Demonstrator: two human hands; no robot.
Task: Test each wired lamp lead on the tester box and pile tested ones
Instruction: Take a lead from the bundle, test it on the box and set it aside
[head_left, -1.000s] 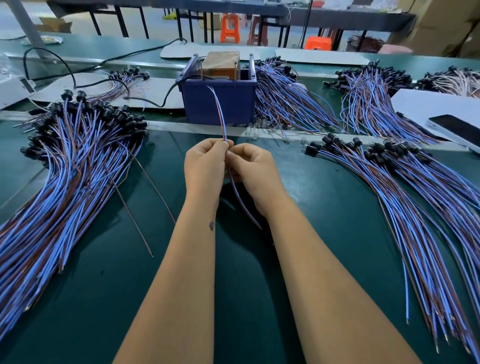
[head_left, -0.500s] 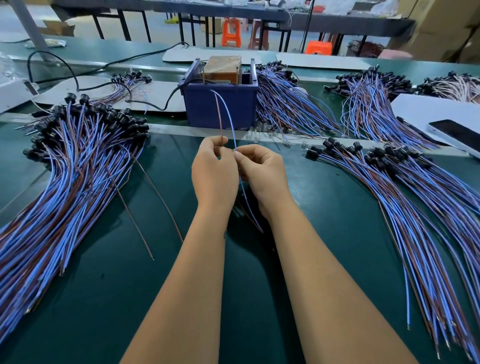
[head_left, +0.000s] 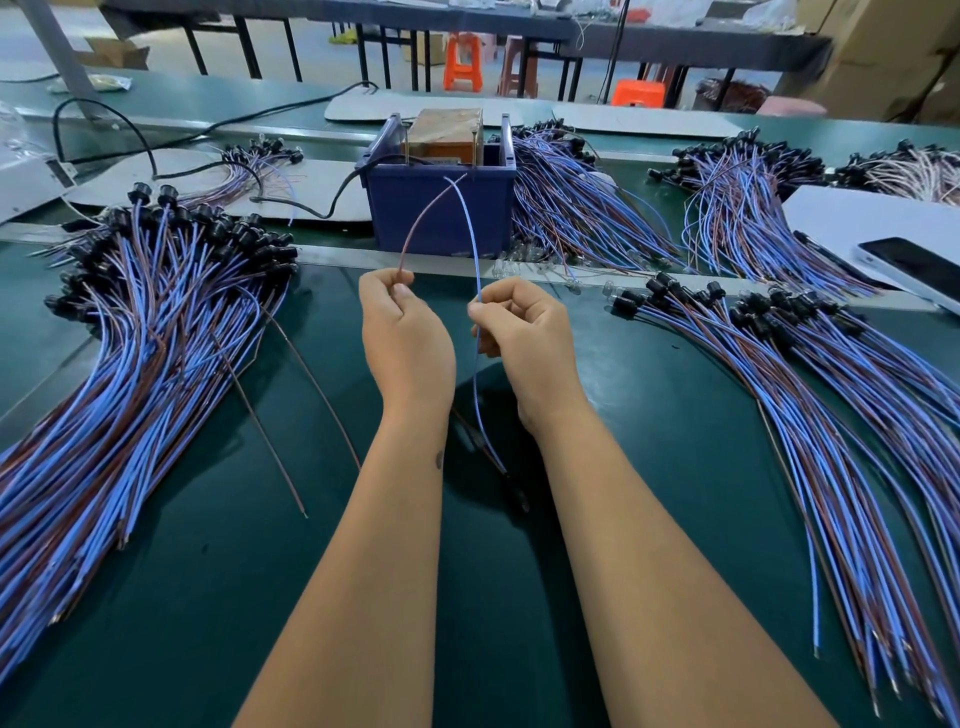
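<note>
Since the earlier frames both hands have drawn apart, and the 2 wires they held side by side now splay into a V whose upper ends cross in front of the tester box (head_left: 439, 208). The left hand (head_left: 402, 338) pinches the brown wire (head_left: 415, 228) between thumb and forefinger, the other fingers curled. The right hand (head_left: 524, 332) pinches the blue wire (head_left: 470, 228) the same way. Both wires belong to 1 lamp lead; below the hands the blue wire runs down between the forearms to a dark end near the bench (head_left: 234, 597), too shadowed to make out. The wire tips stand close to the box's front wall; whether they touch it I cannot tell.

The tester box is a dark blue bin holding a brown block, with a black cable (head_left: 218, 166) running off to its left. Just in front of it, along a metal strip, lie a few small clear bulbs (head_left: 511, 260).

On the left of the bench spreads a large pile of leads (head_left: 130, 374) with black sockets at the far end, and 2 loose brown wires (head_left: 270, 415) lie beside it. On the right fans another pile (head_left: 831, 415), sockets toward the strip. Further bundles (head_left: 576, 208) lie behind, beside the box. A phone (head_left: 919, 270) rests on a white sheet at the far right.
</note>
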